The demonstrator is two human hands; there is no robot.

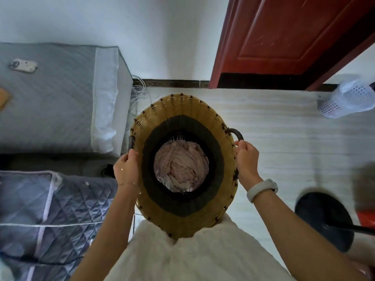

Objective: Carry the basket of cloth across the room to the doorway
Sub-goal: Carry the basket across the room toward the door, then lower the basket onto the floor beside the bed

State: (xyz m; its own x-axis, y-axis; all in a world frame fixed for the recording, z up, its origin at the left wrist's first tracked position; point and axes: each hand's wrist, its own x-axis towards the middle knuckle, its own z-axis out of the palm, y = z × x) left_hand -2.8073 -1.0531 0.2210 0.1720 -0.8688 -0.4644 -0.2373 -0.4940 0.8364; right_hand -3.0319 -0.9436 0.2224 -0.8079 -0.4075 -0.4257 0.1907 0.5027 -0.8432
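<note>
Woven wicker basket (183, 110) held centre, close against the body, tan walls with a dark band inside. Crumpled pale pink cloth (181, 166) at its bottom. Left hand (126, 166) closed around the dark handle on the basket's left rim; right hand (246, 159) closed around the looped handle on the right rim, white wristband (261, 189) on that wrist. Pale striped floor (274, 122) beneath. Red-brown door (288, 37) far right, just beyond the basket. White perforated bin (347, 100) far right by the wall. Grey quilted bed (56, 94) to the left, small device (23, 65) lying on it. Black round stand base (322, 218) near right.
</note>
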